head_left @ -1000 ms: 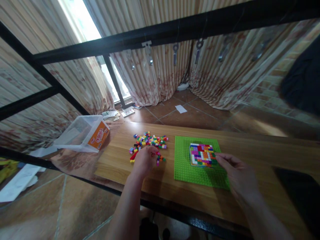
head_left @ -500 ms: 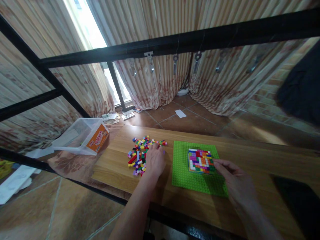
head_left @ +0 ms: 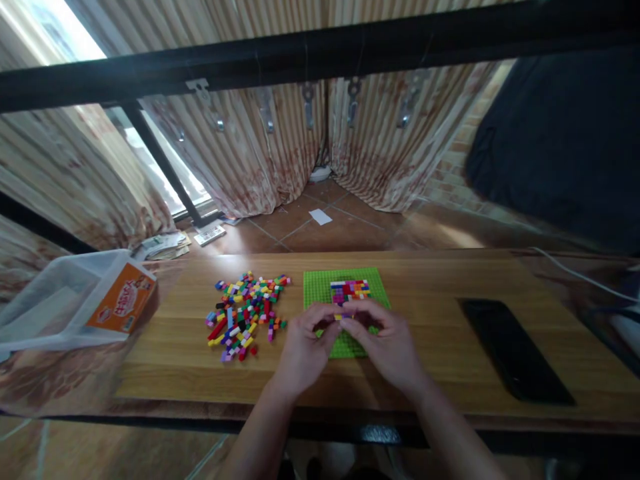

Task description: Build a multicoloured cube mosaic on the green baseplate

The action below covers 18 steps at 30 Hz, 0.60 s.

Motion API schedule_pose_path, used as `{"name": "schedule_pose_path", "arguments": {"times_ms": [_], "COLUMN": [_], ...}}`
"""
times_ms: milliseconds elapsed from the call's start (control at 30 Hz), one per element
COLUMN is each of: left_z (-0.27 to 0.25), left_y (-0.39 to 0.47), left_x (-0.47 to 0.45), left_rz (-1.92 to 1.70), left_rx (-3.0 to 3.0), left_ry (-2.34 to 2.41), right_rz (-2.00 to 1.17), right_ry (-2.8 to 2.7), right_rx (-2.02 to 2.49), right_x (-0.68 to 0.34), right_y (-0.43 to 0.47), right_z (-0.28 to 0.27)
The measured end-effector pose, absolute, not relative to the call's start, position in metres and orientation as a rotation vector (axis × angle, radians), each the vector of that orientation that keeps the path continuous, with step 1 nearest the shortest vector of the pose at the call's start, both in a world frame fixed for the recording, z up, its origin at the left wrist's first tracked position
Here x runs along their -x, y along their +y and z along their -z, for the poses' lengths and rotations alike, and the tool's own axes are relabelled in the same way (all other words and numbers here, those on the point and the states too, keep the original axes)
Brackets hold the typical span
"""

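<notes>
— Across the middle of the wooden tabletop (head_left: 430,373), what is being shown, from the biggest thing down?

— Near the left end, a clear plastic box (head_left: 60,303) with an orange label is being seen lying on its side. Toward the right end, a flat black phone-like slab (head_left: 515,350) is being left lying by itself, well apart from the rest.

— And at the centre?

— A green baseplate (head_left: 320,290) is being worked over, set closer to the far edge than the near one. A block of coloured bricks (head_left: 350,290) is being carried on it. Just left of the plate, a loose pile of small bricks (head_left: 245,313) is being kept spread out.

— How are the hands being held?

— The left hand (head_left: 305,343) and right hand (head_left: 390,343) are being brought together over the plate's near half, fingertips meeting. A small yellow piece (head_left: 341,317) is being pinched between them; which hand is actually being closed on it cannot be told.
</notes>
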State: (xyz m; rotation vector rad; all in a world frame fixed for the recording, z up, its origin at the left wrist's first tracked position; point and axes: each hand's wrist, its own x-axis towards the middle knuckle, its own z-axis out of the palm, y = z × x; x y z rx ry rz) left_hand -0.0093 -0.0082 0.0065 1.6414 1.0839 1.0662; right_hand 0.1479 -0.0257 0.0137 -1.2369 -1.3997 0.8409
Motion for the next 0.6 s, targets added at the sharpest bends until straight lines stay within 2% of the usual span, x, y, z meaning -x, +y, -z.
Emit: {"name": "schedule_pose_path", "arguments": {"times_ms": [233,600], "left_z": [-0.0081,-0.0118], "left_y": [-0.0088,-0.0081], "left_x": [0.0033,0.0032], "left_rz": [-1.105,-1.022], "left_rx": [-1.332,-0.952], "left_ry": [0.958,0.849], "right_rz": [-1.063,-1.148], "right_ry": [-1.304,-1.251], "right_rx": [1.151,1.1], "right_x": [-0.1526,-0.1536], "right_y": [-0.0216,-0.0275], "right_z": [-0.0079,-0.0101]}}
